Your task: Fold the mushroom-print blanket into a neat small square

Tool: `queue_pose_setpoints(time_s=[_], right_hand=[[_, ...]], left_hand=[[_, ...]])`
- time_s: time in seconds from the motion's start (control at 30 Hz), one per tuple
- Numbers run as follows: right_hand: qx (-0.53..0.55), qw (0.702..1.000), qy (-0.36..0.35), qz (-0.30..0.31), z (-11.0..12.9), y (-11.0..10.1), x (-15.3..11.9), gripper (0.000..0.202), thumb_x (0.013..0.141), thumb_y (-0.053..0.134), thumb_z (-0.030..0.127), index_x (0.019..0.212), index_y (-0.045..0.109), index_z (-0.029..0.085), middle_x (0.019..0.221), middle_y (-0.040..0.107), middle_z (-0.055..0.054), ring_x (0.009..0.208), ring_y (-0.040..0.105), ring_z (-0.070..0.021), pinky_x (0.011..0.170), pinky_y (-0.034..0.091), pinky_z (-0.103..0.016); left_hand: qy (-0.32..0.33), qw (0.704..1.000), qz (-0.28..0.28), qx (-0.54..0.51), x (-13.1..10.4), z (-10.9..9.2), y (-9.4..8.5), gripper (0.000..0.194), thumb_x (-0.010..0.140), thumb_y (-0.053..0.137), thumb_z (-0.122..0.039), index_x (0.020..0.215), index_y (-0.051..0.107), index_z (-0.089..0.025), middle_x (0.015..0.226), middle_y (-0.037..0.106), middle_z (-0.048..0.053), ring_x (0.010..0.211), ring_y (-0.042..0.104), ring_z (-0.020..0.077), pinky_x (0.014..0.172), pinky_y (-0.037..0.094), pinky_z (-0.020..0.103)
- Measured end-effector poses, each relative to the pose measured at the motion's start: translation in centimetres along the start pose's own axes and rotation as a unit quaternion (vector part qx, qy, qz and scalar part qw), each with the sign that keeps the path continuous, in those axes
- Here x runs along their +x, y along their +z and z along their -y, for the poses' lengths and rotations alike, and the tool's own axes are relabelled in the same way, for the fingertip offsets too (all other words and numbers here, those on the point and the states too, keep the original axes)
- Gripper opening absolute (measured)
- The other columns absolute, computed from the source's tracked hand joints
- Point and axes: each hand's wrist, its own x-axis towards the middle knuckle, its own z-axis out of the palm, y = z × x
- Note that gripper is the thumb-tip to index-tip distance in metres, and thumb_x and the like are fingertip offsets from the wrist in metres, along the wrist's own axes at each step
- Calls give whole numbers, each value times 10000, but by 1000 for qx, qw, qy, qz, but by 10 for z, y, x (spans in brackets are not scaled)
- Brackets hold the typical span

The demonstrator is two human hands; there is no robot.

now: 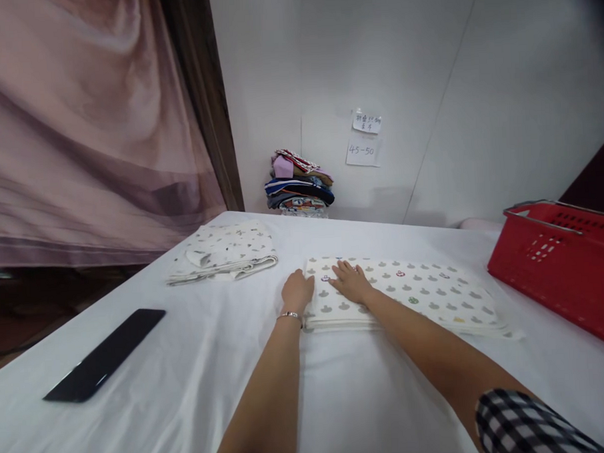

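On a table (229,390) spread with a white sheet, a person's two bare hands worked at a folded cloth (429,291), seen from the wearer's own head. The cloth was white with rows of small grey shapes and a few red, green, purple and yellow ones. It lay flat in a long rectangle right of the table's middle, its layers showing along the near edge.

The left hand (298,291) was at the cloth's left end, its fingers curled in by the edge; whether they pinched the fabric could not be told. A thin bracelet (289,314) circled that wrist. The right hand (352,284) rested palm down on top of the cloth near the same end, fingers spread a little and clamped on nothing. A black-and-white checked sleeve (525,427) covered part of the right arm.

To the left, well apart from the hands, lay a second folded cloth (227,250), white with small dark prints. Nearer the viewer on that side was a flat, glossy black strip (107,355). A red basket (559,275) with a metal handle stood at the right. Beyond the table's far edge rose a pile of folded fabrics (300,186) in mixed colours, against a pale wall (399,55). Two paper notes (363,152) hung there, the lower reading "45-50". A pink drape (87,129) filled the upper left.
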Motion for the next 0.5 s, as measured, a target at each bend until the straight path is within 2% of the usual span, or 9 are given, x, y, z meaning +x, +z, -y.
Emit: queue_pose_setpoints(time_s=[0.27, 0.5], right_hand=[[38, 999, 13, 6, 2, -14, 2, 611, 930, 235, 539, 1447, 286, 218, 1559, 139, -82, 1429, 71, -241, 1111, 87, -495], [34, 999, -18, -8, 15, -4, -2, 600, 934, 256, 516, 1451, 278, 211, 1550, 169, -99, 1425, 91, -251, 1102, 39, -540]], left_hand=[[-41, 997, 46, -37, 3, 0, 0, 454, 820, 458, -468, 1092, 598, -133, 1152, 646, 169, 1048, 610, 274, 792, 450, 325], [-19, 997, 45, -63, 9, -2, 0, 467, 819, 461, -489, 1041, 630, -114, 1117, 664, 169, 1041, 615, 276, 795, 445, 308]])
